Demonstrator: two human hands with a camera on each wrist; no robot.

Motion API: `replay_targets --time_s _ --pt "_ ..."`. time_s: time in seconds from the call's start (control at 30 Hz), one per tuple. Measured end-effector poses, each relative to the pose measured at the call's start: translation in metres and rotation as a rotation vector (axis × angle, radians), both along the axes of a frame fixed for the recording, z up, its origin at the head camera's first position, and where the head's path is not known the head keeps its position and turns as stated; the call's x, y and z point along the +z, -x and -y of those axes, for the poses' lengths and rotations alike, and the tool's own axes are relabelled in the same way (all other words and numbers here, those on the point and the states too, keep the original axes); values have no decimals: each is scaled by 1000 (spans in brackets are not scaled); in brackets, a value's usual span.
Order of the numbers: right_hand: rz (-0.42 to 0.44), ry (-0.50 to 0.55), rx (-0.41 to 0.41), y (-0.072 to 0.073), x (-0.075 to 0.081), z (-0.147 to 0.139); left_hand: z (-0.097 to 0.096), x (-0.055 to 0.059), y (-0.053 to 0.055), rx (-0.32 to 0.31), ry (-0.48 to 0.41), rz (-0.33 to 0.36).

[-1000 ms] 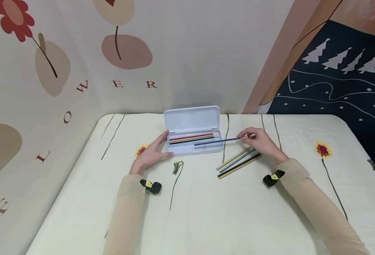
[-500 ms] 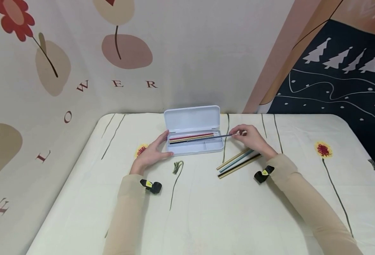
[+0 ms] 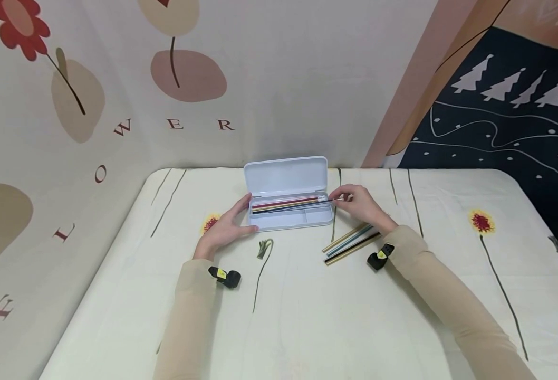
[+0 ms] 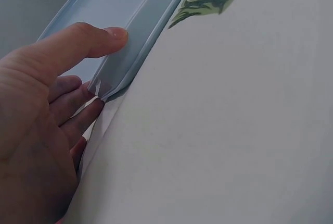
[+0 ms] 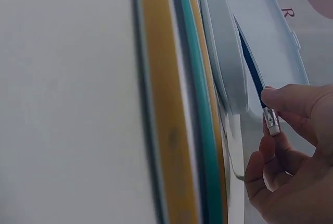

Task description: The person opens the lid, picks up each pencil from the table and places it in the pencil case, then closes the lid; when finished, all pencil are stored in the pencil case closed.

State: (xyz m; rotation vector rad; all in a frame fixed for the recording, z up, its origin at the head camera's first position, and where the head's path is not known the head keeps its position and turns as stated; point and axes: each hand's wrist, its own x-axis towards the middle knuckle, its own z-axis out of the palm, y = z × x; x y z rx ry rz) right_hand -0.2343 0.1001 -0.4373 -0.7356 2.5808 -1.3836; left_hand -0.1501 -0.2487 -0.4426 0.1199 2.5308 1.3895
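An open light-blue pencil case (image 3: 279, 229) stands at the back of the table with its lid (image 3: 286, 177) raised. Several pencils (image 3: 279, 203), red, gold and black among them, lie in its long compartment. My left hand (image 3: 225, 232) grips the case's left end; in the left wrist view the thumb lies over the front rim and the fingers are low at the end wall. My right hand (image 3: 362, 205) pinches a dark blue pencil (image 5: 252, 65) near its silver ferrule and white eraser. The pencil's other end reaches into the case, over the pencils there.
Several loose pencils (image 3: 350, 243), gold, teal and black, lie slantwise on the table below my right forearm. The tablecloth (image 3: 288, 316) has printed flowers and stems. A patterned wall hanging (image 3: 288, 95) rises right behind the case.
My right hand has moved left, bringing the dark blue pencil further into the case, from over the front compartment to beside the other pencils. The left hand has stayed on the case.
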Motion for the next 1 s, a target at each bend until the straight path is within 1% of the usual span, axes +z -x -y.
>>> replay_targets --time_s 0.13,0.27,0.47,0.63,0.77,1.0 --pt "6 7 24 0 2 8 0 1 0 3 4 6" --pt "-7 21 43 0 3 16 -1 1 0 3 6 6" --pt "-31 33 75 1 1 25 -1 0 0 4 5 0" --pt "-41 20 102 0 -1 29 -1 -1 0 4 -1 -2" --pt "-36 3 88 -1 -1 29 -1 -2 0 6 -1 1" --pt "-9 -15 68 -2 4 20 -1 -2 0 10 17 9"
